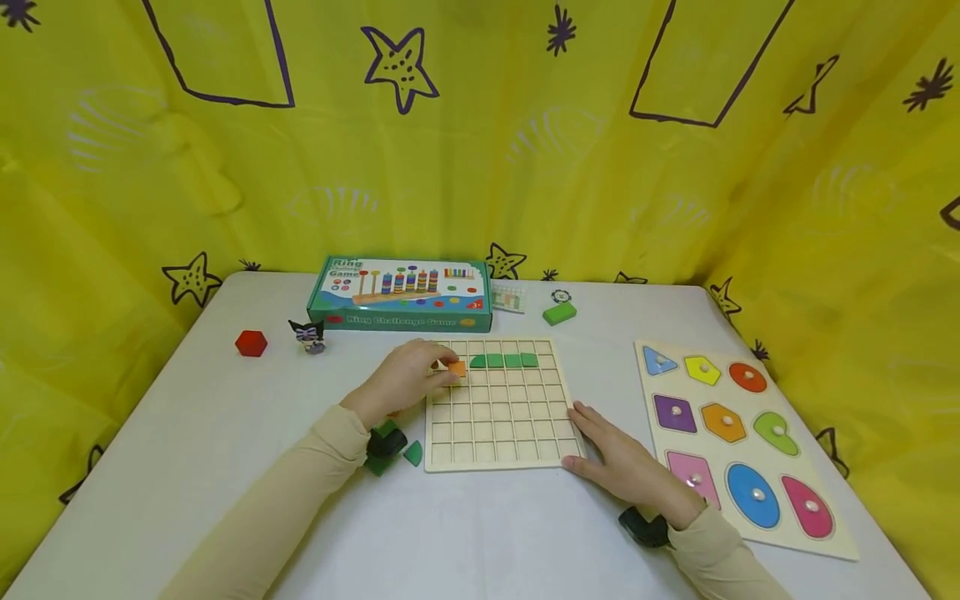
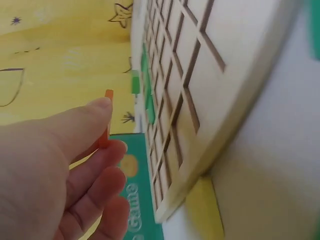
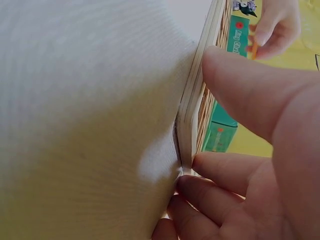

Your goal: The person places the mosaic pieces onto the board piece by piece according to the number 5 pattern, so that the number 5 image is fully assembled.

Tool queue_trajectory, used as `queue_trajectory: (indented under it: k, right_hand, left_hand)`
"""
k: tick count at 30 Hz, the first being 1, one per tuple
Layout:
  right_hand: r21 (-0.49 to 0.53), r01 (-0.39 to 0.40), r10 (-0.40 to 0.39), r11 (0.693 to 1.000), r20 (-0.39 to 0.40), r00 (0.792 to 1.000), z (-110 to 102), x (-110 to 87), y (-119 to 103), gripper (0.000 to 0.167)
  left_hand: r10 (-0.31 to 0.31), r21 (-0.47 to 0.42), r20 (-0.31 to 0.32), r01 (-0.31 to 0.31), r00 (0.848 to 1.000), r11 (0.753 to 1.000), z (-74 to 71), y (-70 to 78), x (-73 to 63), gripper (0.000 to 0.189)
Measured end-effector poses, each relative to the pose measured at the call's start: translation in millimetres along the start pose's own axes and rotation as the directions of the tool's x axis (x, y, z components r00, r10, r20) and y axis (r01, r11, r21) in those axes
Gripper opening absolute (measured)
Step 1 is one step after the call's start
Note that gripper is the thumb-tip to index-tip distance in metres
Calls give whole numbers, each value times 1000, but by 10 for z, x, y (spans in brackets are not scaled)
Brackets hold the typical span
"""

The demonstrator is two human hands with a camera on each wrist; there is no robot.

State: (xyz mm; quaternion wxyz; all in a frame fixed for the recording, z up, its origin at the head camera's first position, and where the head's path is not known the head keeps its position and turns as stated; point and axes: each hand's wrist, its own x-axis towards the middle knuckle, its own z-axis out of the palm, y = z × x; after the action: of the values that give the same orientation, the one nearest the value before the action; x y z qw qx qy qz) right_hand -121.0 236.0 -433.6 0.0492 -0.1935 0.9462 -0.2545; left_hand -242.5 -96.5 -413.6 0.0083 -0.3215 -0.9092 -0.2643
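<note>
My left hand [image 1: 405, 379] pinches a thin orange square tile [image 1: 458, 368] between thumb and fingers, over the upper left cells of a wooden grid board [image 1: 498, 410]. In the left wrist view the tile [image 2: 109, 94] is on edge, apart from the board. A row of green tiles [image 1: 512, 360], one with a rounded end, lies in the board's second row from the back. My right hand [image 1: 622, 458] rests at the board's near right corner, fingers along the right side. The thumb [image 3: 235, 75] touches the board edge [image 3: 187, 117] in the right wrist view.
Loose green pieces [image 1: 413, 452] lie left of the board, partly hidden by my left wrist. Behind stand a green game box [image 1: 401, 321], a small figurine [image 1: 309, 337], a red hexagonal block [image 1: 251, 342] and a green block [image 1: 559, 313]. A shape puzzle [image 1: 708, 417] lies on the right.
</note>
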Motion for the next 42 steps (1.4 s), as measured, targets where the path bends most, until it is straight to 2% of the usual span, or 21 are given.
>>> queue_trajectory:
  k: [3,8,18,25,29,34,42]
  right_hand:
    - [7,-5,5,1000,7,1000,11,-3,5,74]
    - [4,-2,2,1000,7,1000,21,2,3,74]
    - [1,3,-3,1000,1,1000,10,0,-7,73]
    - [6,-2,2,1000,-6,1000,8,-9,-4,74]
    - [10,2,-2,1000,-4,1000,16,-8,1,74]
    - [3,11,-11,1000,1,1000,25,7,12,73]
    - [-8,17,-17,1000,-5,1000,20,18,20,72]
  left_hand:
    - [11,41,30,-12,999,999,79,24,131,27]
    - [24,95,78,-31,997,995,162,77,240,25]
    - [1,136,114,-16,994,991,211,143,316,22]
    - [-4,120,89,-7,996,993,245,155,340,26]
    - [-12,49,84,8,996,999,227,111,304,28]
    - [-50,-35,94,53,994,998,102,-60,186,28]
    - [-191,-36,77,194,979,980,-188,-397,-136,26]
